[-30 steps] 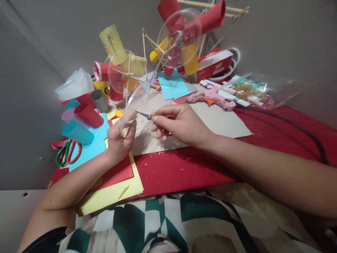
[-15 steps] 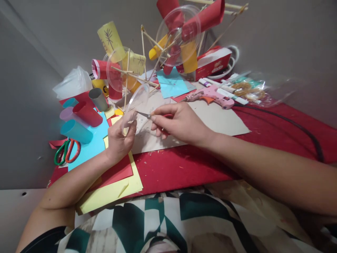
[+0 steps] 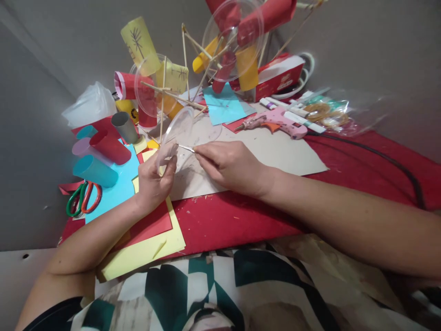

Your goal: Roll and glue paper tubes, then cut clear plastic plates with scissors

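Note:
My left hand [image 3: 156, 177] grips a clear round plastic lid [image 3: 182, 126] by its lower edge, tilted upright. From the other side, my right hand [image 3: 234, 163] is closed around small scissors, whose thin metal blades [image 3: 186, 148] point left. Their tip meets the lid close to my left fingertips; whether it goes through the plastic I cannot tell. My right fingers hide the scissors' handles. Beneath both hands lies a grey cardboard sheet [image 3: 275, 154].
Pinwheel-like models of sticks, lids and paper tubes [image 3: 144, 94] stand behind. Several coloured tubes [image 3: 96, 170] and larger scissors [image 3: 91, 197] lie left. At right are a pink glue gun [image 3: 282, 122], its black cord [image 3: 389, 163], markers [image 3: 303, 123] and a red box [image 3: 280, 78].
The scissors have turned in my right hand: the pivot and red handle that showed before are now covered by my fingers. The camera view has shifted slightly. My left hand keeps its hold.

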`<state>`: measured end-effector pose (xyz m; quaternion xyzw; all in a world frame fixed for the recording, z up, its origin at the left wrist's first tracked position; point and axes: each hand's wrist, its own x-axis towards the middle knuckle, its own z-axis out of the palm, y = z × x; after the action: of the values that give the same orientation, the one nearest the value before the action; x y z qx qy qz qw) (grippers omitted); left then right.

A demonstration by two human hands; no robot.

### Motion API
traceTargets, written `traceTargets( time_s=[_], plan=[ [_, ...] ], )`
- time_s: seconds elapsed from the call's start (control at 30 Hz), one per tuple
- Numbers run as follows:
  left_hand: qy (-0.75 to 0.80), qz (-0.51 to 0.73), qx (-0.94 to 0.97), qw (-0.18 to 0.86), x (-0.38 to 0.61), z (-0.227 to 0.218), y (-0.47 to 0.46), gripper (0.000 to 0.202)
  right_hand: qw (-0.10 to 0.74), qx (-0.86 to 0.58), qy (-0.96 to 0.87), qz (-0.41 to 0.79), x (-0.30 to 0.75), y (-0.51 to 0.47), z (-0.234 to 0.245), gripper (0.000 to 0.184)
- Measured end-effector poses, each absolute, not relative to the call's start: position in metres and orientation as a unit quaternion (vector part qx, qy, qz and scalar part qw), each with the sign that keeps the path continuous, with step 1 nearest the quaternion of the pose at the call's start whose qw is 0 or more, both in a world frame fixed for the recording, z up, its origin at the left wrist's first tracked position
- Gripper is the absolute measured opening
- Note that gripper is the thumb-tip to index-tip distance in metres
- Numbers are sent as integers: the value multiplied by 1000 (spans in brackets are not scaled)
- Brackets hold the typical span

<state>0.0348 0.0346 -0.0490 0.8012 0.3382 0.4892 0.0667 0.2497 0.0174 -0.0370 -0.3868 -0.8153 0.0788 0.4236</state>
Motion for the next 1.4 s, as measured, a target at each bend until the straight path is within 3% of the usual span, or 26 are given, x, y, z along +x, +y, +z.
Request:
traceTargets(
  time_s=[0.07, 0.13, 0.23, 0.33, 0.47, 0.6, 0.7, 0.8, 0.87, 0.97, 1.1, 1.17, 1.3, 1.4],
  plan=[
    [332, 493, 801, 75, 35, -50, 35, 31, 373, -388, -843, 15, 250, 18, -40, 24],
    [334, 492, 801, 74, 35, -50, 35, 29, 386, -394, -833, 37, 249, 18, -40, 22],
    [343, 487, 801, 59, 34, -51, 36, 25, 471, -402, -739, 265, 245, 18, -34, 16],
    [341, 489, 801, 50, 32, -51, 37, 25, 477, -383, -550, 568, 241, 20, -25, 15],
    [336, 491, 803, 40, 31, -52, 39, 27, 444, -368, -353, 736, 239, 26, -19, 19],
    [335, 492, 803, 34, 31, -54, 42, 26, 460, -379, -448, 667, 239, 27, -24, 15],
    [342, 485, 803, 57, 32, -57, 43, 26, 479, -409, -649, 427, 243, 26, -34, 13],
    [341, 484, 802, 79, 32, -59, 43, 26, 423, -409, -793, 156, 248, 25, -42, 19],
    [339, 484, 803, 77, 32, -60, 43, 27, 379, -409, -826, 84, 248, 23, -43, 21],
    [344, 476, 808, 51, 32, -60, 42, 25, 407, -434, -782, 185, 245, 21, -35, 17],
    [347, 465, 814, 5, 31, -56, 40, 24, 450, -443, -539, 557, 240, 21, -20, 21],
    [347, 464, 815, -12, 31, -55, 39, 25, 441, -421, -412, 677, 239, 24, -15, 24],
    [355, 462, 813, -8, 31, -55, 40, 25, 427, -403, -334, 737, 238, 28, -15, 25],
    [360, 464, 809, 17, 32, -57, 40, 22, 430, -439, -463, 638, 238, 26, -20, 23]
  ],
)
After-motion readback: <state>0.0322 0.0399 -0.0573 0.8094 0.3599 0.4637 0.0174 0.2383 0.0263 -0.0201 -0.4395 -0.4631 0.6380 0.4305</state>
